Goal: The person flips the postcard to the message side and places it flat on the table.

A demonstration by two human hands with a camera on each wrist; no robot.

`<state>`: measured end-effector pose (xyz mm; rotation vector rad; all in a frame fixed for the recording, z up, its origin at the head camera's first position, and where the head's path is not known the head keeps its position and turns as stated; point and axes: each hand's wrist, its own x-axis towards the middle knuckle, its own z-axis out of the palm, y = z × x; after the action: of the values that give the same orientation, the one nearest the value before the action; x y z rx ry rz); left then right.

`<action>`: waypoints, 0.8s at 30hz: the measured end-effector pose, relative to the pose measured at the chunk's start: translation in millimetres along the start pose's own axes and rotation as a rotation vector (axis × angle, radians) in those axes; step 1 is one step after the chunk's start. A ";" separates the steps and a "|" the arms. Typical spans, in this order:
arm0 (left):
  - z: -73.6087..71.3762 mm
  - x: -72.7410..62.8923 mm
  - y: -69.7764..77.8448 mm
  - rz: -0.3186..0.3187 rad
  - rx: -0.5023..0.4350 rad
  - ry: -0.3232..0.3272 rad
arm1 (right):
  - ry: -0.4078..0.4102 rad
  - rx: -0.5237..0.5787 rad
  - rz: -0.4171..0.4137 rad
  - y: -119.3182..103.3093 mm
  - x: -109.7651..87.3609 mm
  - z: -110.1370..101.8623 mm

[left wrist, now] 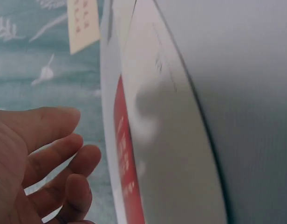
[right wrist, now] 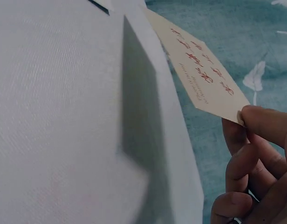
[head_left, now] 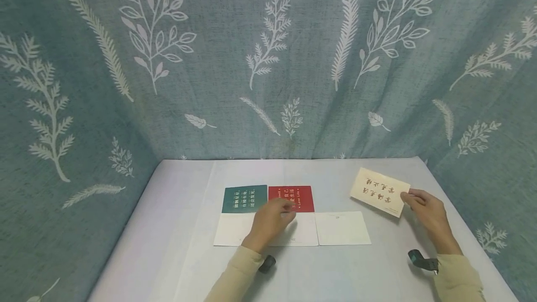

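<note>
My right hand point(head_left: 431, 216) pinches the corner of a cream card point(head_left: 379, 192) printed with reddish-brown writing. In the right wrist view, thumb and finger grip the card's point(right wrist: 194, 65) end, and its shadow falls on the table apart from it. My left hand point(head_left: 268, 223) hovers over the laid-out cards with relaxed, slightly bent fingers and nothing between them. It partly hides a red card point(head_left: 303, 198) with pale lettering and the white cards point(head_left: 305, 232) below. Left of the red one lies a green card point(head_left: 244, 198) with white characters.
At the right end of the front row is another off-white card point(head_left: 342, 228), edge to edge with its neighbour. White cloth covers the table point(head_left: 189, 227). Green-blue curtains point(head_left: 222, 59) with white leaf patterns stand around its back and sides.
</note>
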<state>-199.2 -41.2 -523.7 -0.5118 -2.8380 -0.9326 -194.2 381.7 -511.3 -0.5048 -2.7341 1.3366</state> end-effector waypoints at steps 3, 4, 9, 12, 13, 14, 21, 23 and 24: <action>-4.9 1.5 -2.8 -0.029 -0.009 0.024 | 0.004 0.038 -0.004 -2.9 -2.9 -0.9; -6.5 1.9 -3.0 -0.033 -0.020 0.035 | 0.008 0.041 -0.016 -4.9 -3.7 -0.6; -11.3 3.9 -1.8 -0.056 -0.073 0.095 | 0.013 0.052 -0.096 -21.0 -10.9 6.2; -13.1 5.0 -1.1 -0.050 -0.095 0.138 | -0.004 0.053 -0.132 -31.0 -17.3 15.4; -13.3 5.3 -0.8 -0.050 -0.099 0.151 | -0.010 0.057 -0.142 -33.9 -19.8 18.7; -13.1 5.8 -0.8 -0.049 -0.105 0.163 | -0.018 0.061 -0.153 -36.7 -22.2 22.1; -14.0 4.8 2.6 -0.076 -0.176 0.174 | -0.089 0.086 -0.262 -53.2 -35.3 41.8; -14.9 4.1 3.8 -0.078 -0.197 0.164 | -0.106 0.075 -0.288 -56.9 -37.8 46.9; -15.2 3.8 4.3 -0.084 -0.209 0.155 | -0.111 0.068 -0.301 -59.0 -39.2 49.6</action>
<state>-201.2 -45.9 -508.3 -0.3262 -2.6563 -1.2355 -182.3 298.1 -492.9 -0.0116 -2.6973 1.4083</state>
